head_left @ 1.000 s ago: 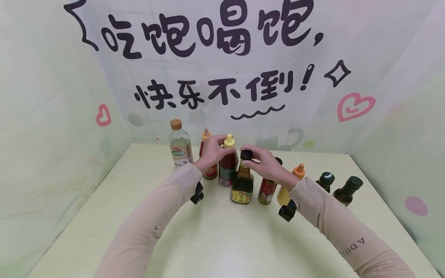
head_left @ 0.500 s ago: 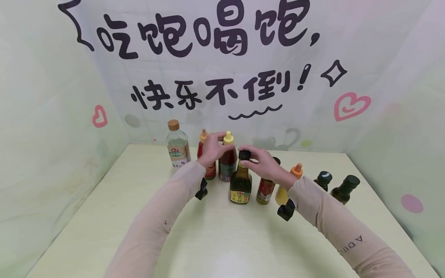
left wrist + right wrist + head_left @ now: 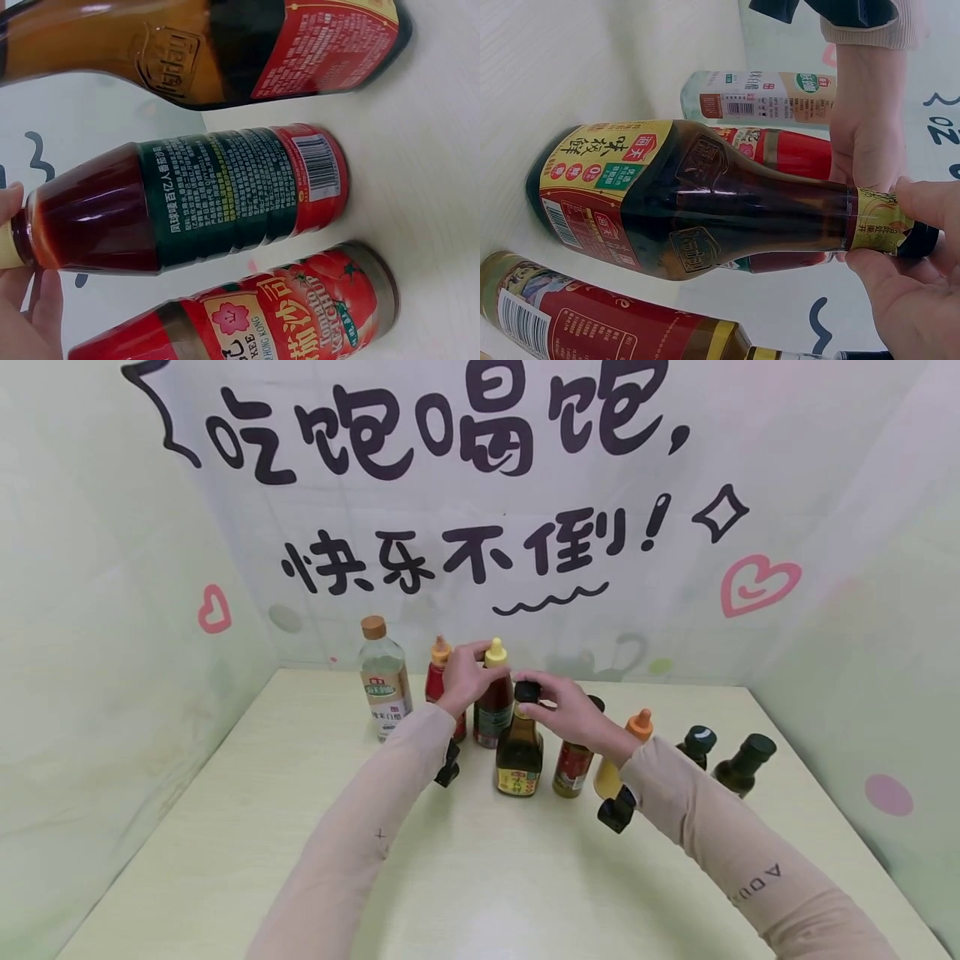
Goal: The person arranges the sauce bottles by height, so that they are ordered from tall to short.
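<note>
My left hand (image 3: 465,678) grips a dark red ketchup bottle (image 3: 492,700) just under its yellow nozzle cap. In the left wrist view, the bottle's green back label (image 3: 217,195) and red barcode band show. Beside it, my right hand (image 3: 567,708) holds a brown glass sauce bottle (image 3: 519,752) by the neck, fingers at its black cap (image 3: 917,238). A yellow and red label (image 3: 604,157) wraps its lower part. Both bottles stand upright, side by side. Left of the ketchup bottle is a red tomato ketchup bottle (image 3: 292,307) with an orange nozzle, partly behind my left hand.
A clear white-vinegar bottle (image 3: 386,685) stands at the row's left end. To the right are a red-labelled bottle (image 3: 573,767), a yellow squeeze bottle (image 3: 606,779) with an orange nozzle, and two dark bottles with green caps (image 3: 757,747), partly behind my right arm. A printed backdrop (image 3: 480,602) rises behind.
My left hand has shifted the yellow-capped ketchup bottle slightly right and back, widening its gap from the red ketchup bottle. My right hand and the brown bottle hold their place.
</note>
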A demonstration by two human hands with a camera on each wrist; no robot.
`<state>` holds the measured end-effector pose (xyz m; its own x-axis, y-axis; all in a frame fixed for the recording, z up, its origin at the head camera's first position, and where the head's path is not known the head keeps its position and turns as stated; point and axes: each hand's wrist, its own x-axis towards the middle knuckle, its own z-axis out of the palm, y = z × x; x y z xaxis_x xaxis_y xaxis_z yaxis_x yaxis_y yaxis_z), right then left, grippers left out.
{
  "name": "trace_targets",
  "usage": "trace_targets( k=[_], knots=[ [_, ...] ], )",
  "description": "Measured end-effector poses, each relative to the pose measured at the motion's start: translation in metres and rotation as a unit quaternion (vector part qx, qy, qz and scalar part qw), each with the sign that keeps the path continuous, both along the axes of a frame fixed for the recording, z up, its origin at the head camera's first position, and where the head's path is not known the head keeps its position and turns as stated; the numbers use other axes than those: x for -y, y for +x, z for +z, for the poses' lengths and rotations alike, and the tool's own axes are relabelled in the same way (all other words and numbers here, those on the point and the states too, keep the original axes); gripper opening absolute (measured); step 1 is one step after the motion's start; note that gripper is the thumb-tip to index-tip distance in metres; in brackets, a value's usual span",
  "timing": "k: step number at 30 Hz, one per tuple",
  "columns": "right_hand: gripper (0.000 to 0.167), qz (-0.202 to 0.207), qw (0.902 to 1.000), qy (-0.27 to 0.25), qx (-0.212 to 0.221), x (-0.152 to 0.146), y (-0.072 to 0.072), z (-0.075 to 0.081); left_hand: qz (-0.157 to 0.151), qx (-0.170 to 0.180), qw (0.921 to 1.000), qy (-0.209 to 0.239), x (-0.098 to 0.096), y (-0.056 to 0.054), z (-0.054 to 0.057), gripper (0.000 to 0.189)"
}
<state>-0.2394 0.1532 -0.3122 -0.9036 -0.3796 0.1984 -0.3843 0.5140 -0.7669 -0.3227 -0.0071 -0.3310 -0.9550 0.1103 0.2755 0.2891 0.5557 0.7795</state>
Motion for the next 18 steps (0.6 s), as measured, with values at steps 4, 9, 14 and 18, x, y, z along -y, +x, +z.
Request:
trace_targets(
  k=[4, 9, 14, 18],
  knots=[
    [0.042, 0.002, 1.0000, -0.002, -0.001, 0.001, 0.000, 0.000, 0.015, -0.002, 0.9999, 0.008, 0.000, -0.003, -0.002, 0.044],
    [0.043, 0.000, 0.9999, -0.003, 0.012, 0.001, 0.000, 0.000, 0.026, 0.001, 0.9993, 0.025, -0.002, -0.003, -0.003, 0.045],
    [0.042, 0.000, 0.9999, -0.002, 0.016, 0.004, 0.009, 0.011, 0.031, 0.001, 0.9988, 0.038, -0.004, -0.004, -0.004, 0.046],
    [0.042, 0.000, 0.9999, -0.003, 0.016, 0.004, 0.008, 0.011, 0.036, 0.005, 0.9985, 0.042, -0.006, -0.004, -0.003, 0.046]
  ],
)
